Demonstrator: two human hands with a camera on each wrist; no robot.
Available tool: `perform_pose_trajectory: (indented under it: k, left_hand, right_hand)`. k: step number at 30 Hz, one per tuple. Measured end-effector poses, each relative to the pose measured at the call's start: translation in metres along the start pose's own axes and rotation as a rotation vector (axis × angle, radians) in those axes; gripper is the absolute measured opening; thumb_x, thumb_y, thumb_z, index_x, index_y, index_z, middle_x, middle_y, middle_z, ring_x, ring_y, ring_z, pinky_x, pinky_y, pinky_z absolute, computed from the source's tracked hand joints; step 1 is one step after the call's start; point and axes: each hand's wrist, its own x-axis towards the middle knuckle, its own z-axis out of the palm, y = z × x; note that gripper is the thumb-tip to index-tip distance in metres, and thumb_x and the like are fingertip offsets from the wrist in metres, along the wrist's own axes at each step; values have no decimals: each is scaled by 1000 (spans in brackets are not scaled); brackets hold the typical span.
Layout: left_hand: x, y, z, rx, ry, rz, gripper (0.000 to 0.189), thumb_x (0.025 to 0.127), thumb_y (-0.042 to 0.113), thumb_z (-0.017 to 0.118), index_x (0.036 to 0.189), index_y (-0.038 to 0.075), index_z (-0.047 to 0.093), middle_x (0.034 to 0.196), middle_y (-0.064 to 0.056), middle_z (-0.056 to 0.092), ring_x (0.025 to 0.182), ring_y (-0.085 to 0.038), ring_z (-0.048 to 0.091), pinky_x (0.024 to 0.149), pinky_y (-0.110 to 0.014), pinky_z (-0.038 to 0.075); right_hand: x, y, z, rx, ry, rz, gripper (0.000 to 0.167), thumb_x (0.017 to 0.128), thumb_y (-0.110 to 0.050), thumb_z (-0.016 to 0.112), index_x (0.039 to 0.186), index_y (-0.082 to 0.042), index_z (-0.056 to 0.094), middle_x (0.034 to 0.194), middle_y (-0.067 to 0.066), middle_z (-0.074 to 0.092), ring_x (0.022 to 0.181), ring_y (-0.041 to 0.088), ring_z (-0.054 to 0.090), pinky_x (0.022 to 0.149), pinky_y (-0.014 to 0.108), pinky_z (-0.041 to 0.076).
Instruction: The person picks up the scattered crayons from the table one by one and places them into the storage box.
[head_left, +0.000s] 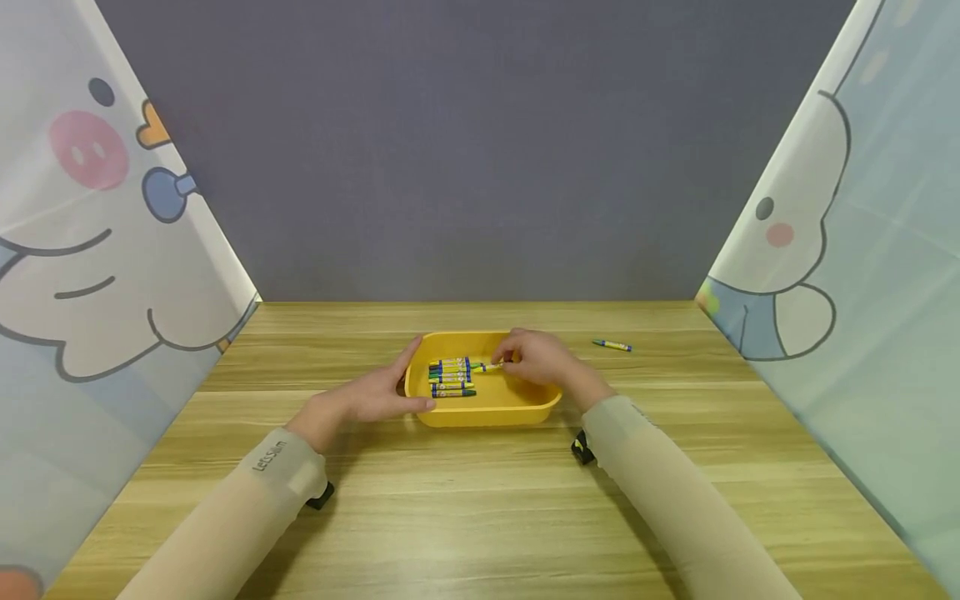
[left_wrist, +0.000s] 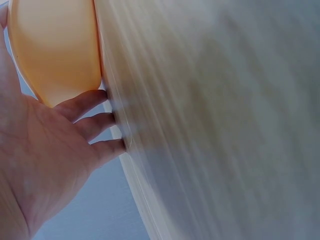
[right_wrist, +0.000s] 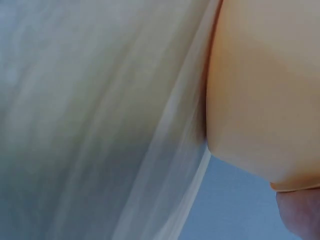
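Observation:
A yellow plastic tray (head_left: pixel 487 414) lies on the table, its outer wall (left_wrist: pixel 55 45) also in the left wrist view. Several crayons (head_left: pixel 450 377) in yellow, blue-marked wrappers lie side by side in its left half. My left hand (head_left: pixel 382 392) rests against the tray's left end, thumb across the near rim, the other fingers nearly straight along the outside. Over the tray's right half, my right hand (head_left: pixel 536 357) pinches one crayon (head_left: pixel 489 367) between thumb and fingertips, beside the row. In the right wrist view the tray mostly blocks that hand.
Another crayon (head_left: pixel 612 345), with a green tip, lies on the wood-grain table (head_left: pixel 480 500) to the right of the tray. A dark grey panel (head_left: pixel 480 150) stands behind the table. Cartoon-printed sheets (head_left: pixel 862 208) hang along both sides.

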Motion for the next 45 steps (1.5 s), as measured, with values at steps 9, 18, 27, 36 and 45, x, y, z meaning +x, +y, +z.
perform_pose_trajectory:
  k: [9,18,27,36,45]
  left_hand:
    - [1,-2,0,13,-5,-8,124,95,75,70,174,40,-19,173,-31,37,150,-48,52,125,-66,39]
    - [1,-2,-1,-18,-7,-1,126,96,72,72,175,37,-19,173,-32,38,152,-47,50,128,-65,36]
    - [0,-1,-1,-11,-1,3,125,96,74,71,175,37,-19,175,-31,34,151,-48,50,126,-67,37]
    - [-2,-2,0,-15,0,-1,125,94,74,73,174,42,-19,179,-26,26,157,-48,44,129,-66,34]
    - [-2,-1,-1,-3,-1,-5,123,96,72,71,173,41,-20,177,-30,29,154,-50,46,127,-67,36]
  right_hand:
    - [1,-5,1,-94,-42,15,20,101,-17,72,112,-28,83,107,-7,74,90,10,66,81,32,54]
    - [1,-6,0,-115,-55,-3,17,104,-19,75,114,-29,83,109,-9,78,95,11,72,86,36,59]
    - [2,-5,0,-129,-59,11,17,103,-20,75,115,-29,83,110,-9,79,99,12,74,90,38,59]
    - [2,-6,0,-119,-59,18,18,101,-20,76,114,-29,83,110,-9,79,99,12,74,91,38,59]
    - [0,-7,-3,-5,-47,35,19,102,-20,74,118,-26,83,115,-6,78,99,15,72,93,39,58]
